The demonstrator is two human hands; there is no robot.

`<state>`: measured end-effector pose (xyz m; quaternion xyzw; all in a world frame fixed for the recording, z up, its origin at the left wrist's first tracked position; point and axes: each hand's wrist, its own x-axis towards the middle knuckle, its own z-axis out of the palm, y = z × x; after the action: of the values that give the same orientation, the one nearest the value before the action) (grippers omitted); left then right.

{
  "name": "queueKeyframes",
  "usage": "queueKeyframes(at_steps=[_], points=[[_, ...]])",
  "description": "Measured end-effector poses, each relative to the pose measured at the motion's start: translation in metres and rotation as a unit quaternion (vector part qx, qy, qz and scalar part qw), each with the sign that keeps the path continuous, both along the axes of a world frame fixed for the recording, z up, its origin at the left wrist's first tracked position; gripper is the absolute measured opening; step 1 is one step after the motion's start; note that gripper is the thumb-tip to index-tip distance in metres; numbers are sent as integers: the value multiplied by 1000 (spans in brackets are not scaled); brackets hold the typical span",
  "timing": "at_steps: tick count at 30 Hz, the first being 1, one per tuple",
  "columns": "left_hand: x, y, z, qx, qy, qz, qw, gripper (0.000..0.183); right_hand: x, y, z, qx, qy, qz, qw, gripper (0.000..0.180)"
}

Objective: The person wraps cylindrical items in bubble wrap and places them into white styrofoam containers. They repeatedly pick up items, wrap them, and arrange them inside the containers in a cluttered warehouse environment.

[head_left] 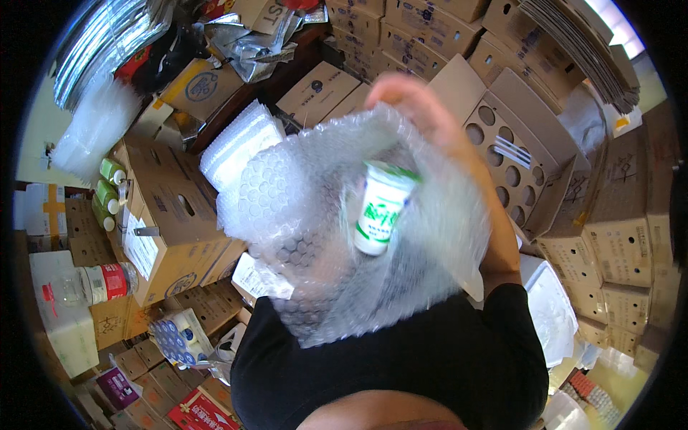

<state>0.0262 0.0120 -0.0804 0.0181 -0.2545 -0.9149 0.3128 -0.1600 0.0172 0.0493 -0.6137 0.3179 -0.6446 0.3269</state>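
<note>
A white plastic cup with green print and a green lid rim (380,209) lies tilted on a large sheet of bubble wrap (290,199) in front of my chest. My right hand (411,99), blurred, is at the far edge of the sheet, fingers curled; whether it grips the film cannot be told. Beneath the clear wrap, left of the cup's base, my left hand (330,263) shows only faintly, its fingers hidden by the film. Behind the sheet's left part lies a stack of folded bubble wrap (242,142).
At the right stands an open carton with a round-holed cardboard insert (497,161). A closed carton (177,209) is at the left, beside green bottles (105,204) and a red-labelled plastic bottle (107,283). Stacked cartons (419,32) line the back.
</note>
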Motion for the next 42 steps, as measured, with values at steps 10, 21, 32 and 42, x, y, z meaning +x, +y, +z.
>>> queueKeyframes(at_steps=[10,21,32,42], points=[[28,-21,42,-215,-174,83,957,68,-12,14,-45,96,-181,-298,932,26],[8,-4,11,-334,-134,127,924,86,57,92,-112,187,-468,-123,855,61],[-18,2,22,-364,-359,30,859,97,61,77,-113,127,-230,-246,933,64],[11,-3,14,6,-344,109,933,46,59,68,-125,456,-464,9,759,33]])
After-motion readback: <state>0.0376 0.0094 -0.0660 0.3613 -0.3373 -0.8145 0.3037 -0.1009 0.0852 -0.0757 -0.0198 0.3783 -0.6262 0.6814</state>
